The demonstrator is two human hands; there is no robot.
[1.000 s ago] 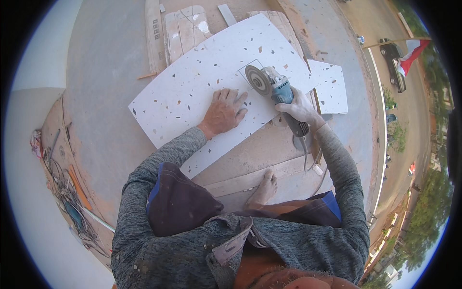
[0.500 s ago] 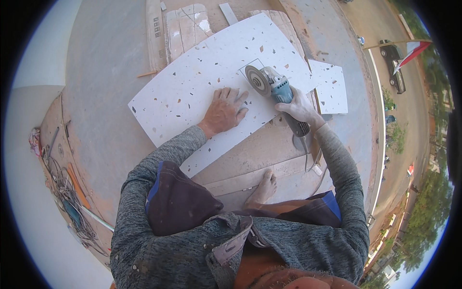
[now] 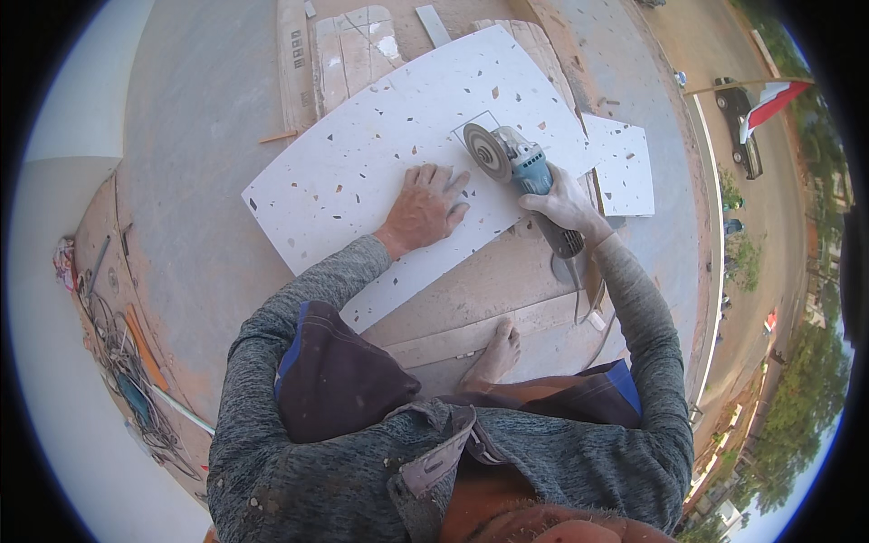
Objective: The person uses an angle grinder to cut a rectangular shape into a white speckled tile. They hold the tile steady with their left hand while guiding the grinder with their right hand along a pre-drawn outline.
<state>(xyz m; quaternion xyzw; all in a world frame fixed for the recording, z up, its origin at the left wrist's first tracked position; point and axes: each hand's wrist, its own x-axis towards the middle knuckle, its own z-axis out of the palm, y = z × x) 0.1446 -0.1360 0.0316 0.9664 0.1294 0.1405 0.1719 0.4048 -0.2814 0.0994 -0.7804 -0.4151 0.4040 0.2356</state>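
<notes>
A large white speckled tile (image 3: 362, 149) lies across a low support before me. My left hand (image 3: 421, 210) rests flat on its middle, fingers spread. My right hand (image 3: 563, 201) is wrapped round the body of a teal and black angle grinder (image 3: 532, 170). The grinder's round disc (image 3: 487, 152) is over the tile, tilted, beside a dark outline drawn on the surface. Whether the disc touches the tile or spins, I cannot tell. The grinder's power cord (image 3: 577, 294) trails from its rear end toward my right side.
A smaller white speckled piece (image 3: 625, 167) lies at the right. Dusty boards (image 3: 353, 54) and a pale strip (image 3: 433, 25) are at the far side. My bare foot (image 3: 496, 355) stands close by. Tangled cables (image 3: 136, 389) lie at the left; a ledge (image 3: 712, 235) borders the road.
</notes>
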